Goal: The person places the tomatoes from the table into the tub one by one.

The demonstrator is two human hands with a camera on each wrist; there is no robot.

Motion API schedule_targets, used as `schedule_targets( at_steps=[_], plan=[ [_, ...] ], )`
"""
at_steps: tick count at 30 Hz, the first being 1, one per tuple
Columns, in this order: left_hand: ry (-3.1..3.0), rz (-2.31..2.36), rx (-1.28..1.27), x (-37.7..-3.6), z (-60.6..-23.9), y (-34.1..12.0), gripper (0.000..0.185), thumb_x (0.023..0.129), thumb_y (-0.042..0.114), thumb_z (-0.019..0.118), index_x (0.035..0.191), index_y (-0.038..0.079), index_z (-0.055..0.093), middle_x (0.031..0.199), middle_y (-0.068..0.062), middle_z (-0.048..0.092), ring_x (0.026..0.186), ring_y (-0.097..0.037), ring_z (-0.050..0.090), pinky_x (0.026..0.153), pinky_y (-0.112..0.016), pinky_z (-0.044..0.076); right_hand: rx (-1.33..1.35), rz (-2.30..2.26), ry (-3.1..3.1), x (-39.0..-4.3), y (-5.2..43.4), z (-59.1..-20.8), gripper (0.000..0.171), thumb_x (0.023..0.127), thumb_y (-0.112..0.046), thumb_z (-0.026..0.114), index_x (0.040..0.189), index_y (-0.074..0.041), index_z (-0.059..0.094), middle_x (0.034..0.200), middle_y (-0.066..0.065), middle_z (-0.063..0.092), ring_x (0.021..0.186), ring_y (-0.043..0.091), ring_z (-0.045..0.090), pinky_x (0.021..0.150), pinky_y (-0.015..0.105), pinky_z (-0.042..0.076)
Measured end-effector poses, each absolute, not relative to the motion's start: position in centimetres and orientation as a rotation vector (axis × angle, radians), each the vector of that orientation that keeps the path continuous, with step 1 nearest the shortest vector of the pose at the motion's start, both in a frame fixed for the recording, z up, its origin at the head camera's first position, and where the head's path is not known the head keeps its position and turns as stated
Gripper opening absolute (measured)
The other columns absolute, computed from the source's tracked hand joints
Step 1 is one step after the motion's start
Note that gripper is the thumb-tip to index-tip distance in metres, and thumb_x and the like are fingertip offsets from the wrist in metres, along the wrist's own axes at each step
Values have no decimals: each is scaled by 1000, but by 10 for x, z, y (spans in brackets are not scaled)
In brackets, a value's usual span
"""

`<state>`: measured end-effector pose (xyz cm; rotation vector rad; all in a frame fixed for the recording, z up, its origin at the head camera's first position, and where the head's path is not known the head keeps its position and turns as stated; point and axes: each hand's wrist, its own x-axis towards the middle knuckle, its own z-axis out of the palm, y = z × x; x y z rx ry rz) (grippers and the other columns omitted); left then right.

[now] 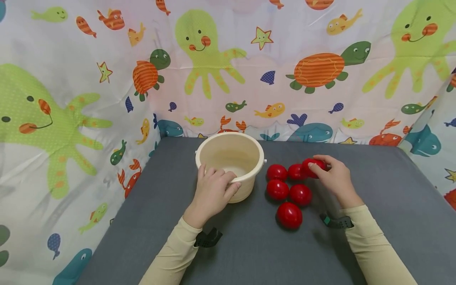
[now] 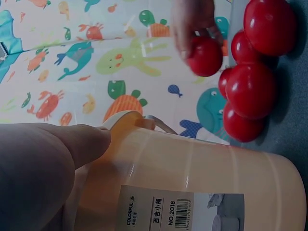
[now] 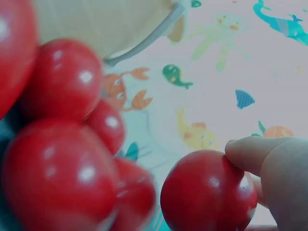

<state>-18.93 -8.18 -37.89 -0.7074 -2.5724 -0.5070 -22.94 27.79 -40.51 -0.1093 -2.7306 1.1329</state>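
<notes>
My left hand (image 1: 213, 192) grips the near rim of a cream plastic bucket (image 1: 246, 186), its thumb (image 2: 89, 144) against the outside wall. The bucket stands upright, and the part of its inside that shows is bare. To its right, my right hand (image 1: 337, 178) holds a shiny red tomato-like ball (image 3: 207, 192) between thumb and fingers. In the left wrist view this held ball (image 2: 205, 57) appears apart from the others. Several more red tomato-like balls (image 1: 278, 189) lie grouped on the table between the bucket and my right hand.
A dark grey table (image 1: 249, 253) lies under everything. A curtain (image 1: 228, 43) printed with sea animals hangs behind it and along the sides. The bucket carries a printed label (image 2: 183, 209) and a handle (image 3: 149, 38). Dark straps (image 1: 208, 238) sit on both wrists.
</notes>
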Motion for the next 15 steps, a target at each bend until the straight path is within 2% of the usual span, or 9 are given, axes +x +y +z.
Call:
schedule_targets(
  at_steps=[8,15],
  plan=[
    [-2576,-499,-708,-189,-379,-83,16,95,34,69,98,19,74,85,-2,68,92,-30,59,113,-73,26,17,1285,-2709,-248,261,-364,57,100,-46,59,143,-8,56,135,26,59,116,41,57,72,19,51],
    [-2566,-497,-717,-190,-379,-83,15,95,33,69,96,19,73,84,-2,68,92,-30,59,112,-74,28,151,1463,-2682,-263,229,-328,56,100,-43,60,144,-9,54,135,21,57,115,31,56,74,17,56]
  ],
)
